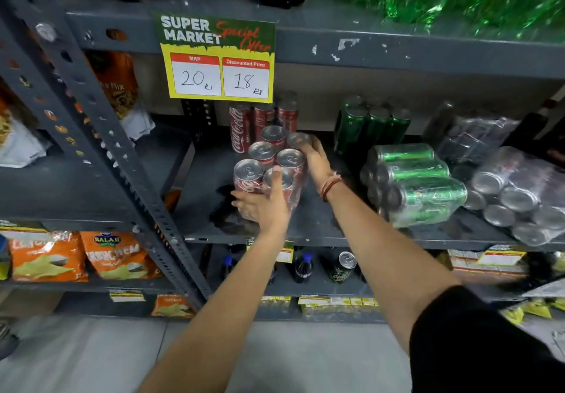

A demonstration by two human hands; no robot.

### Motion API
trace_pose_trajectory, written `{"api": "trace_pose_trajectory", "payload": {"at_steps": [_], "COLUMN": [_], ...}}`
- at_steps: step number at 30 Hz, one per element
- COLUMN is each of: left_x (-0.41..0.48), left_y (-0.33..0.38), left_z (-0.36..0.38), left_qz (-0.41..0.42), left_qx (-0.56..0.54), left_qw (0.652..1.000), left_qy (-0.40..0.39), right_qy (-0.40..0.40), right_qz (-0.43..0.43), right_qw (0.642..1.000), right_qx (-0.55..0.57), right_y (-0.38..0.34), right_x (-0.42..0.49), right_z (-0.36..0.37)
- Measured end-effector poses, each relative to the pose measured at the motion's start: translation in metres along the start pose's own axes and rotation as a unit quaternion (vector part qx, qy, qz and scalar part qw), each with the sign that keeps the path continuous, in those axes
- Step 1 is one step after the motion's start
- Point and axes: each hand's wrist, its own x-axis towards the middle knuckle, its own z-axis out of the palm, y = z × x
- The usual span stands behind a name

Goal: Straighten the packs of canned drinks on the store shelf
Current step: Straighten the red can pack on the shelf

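Note:
A shrink-wrapped pack of red cola cans (269, 160) stands upright on the grey shelf (312, 233), tops facing me. My left hand (263, 206) grips its near end, thumb over a can top. My right hand (315, 155) holds its far right side. Behind it stand loose red cans (244, 126). To the right, a pack of green cans (419, 178) lies on its side, and a pack of silver cans (513, 197) leans tilted at the shelf's right end.
Upright green cans (370, 123) stand at the back. A price sign (217, 56) hangs from the shelf above. A slanted steel post (101, 136) borders the left. Snack bags (122, 258) and bottles (302, 267) fill the lower shelf.

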Motion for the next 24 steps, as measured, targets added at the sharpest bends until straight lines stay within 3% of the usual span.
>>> {"api": "trace_pose_trajectory", "payload": {"at_steps": [3, 7, 9, 14, 16, 17, 19, 22, 24], "left_x": [0.036, 0.074, 0.091, 0.093, 0.091, 0.093, 0.09, 0.058, 0.028], "left_y": [0.003, 0.033, 0.045, 0.047, 0.046, 0.044, 0.039, 0.041, 0.047], "left_z": [-0.027, -0.071, -0.083, -0.089, -0.088, -0.086, -0.078, -0.046, -0.012], "left_qz": [0.002, -0.018, 0.006, 0.032, 0.024, 0.027, 0.109, 0.309, 0.397], "left_qx": [-0.039, -0.054, -0.048, -0.028, -0.02, -0.003, 0.054, 0.204, 0.248], "left_qw": [0.999, 0.984, 0.982, 0.977, 0.984, 0.991, 0.993, 0.915, 0.87], "left_qy": [-0.03, -0.166, -0.182, -0.207, -0.173, -0.13, 0.003, 0.16, 0.153], "right_qy": [0.058, 0.148, 0.193, 0.174, 0.145, 0.15, 0.2, 0.295, 0.369], "right_qz": [-0.044, -0.1, -0.103, -0.093, -0.108, -0.121, -0.165, -0.227, -0.235], "right_qw": [0.997, 0.983, 0.975, 0.98, 0.983, 0.98, 0.965, 0.924, 0.89], "right_qx": [0.031, -0.028, -0.032, -0.029, -0.034, -0.039, -0.047, -0.084, -0.126], "right_y": [0.019, 0.03, 0.032, 0.033, 0.031, 0.03, 0.026, 0.023, 0.024], "right_x": [-0.018, -0.054, -0.068, -0.076, -0.078, -0.079, -0.08, -0.079, -0.078], "right_z": [0.006, 0.037, 0.057, 0.056, 0.037, 0.024, -0.009, -0.067, -0.11]}}
